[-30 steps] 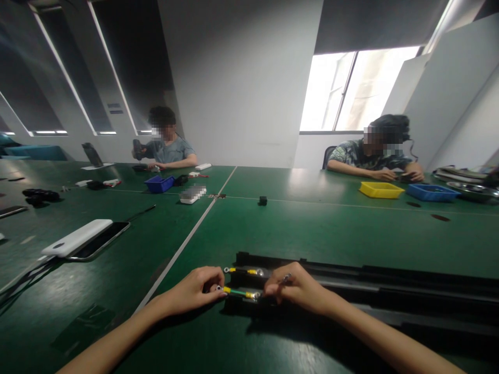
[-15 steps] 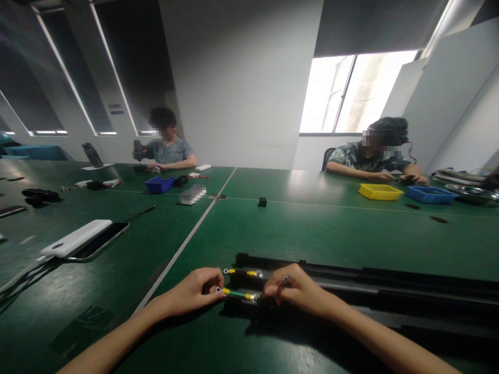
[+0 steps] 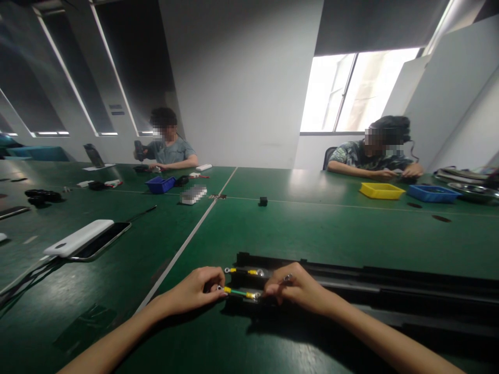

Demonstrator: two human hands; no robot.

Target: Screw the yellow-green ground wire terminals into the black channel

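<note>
My left hand [image 3: 200,286] is closed in a pinch on the left end of a short green wire [image 3: 238,293], which has a yellow sleeve and a metal ring terminal at each end. The wire's right end meets a metal fastening at the end of a long black rail [image 3: 335,275]. There, the fingers of my right hand [image 3: 290,285] are bent closed against the rail, their tips partly hidden. A small shiny metal piece [image 3: 287,278] shows at those fingers; its kind is unclear. Just behind lies a second lead, a black wire [image 3: 242,271] with yellow sleeves and ring terminals, its left end loose.
A white power bank [image 3: 80,238] and a phone [image 3: 103,241] with cables lie to the left on the green table [image 3: 187,317]. Farther off stand a small black block [image 3: 263,201], a yellow tray [image 3: 381,191] and blue trays [image 3: 432,194]. Two people sit across the table.
</note>
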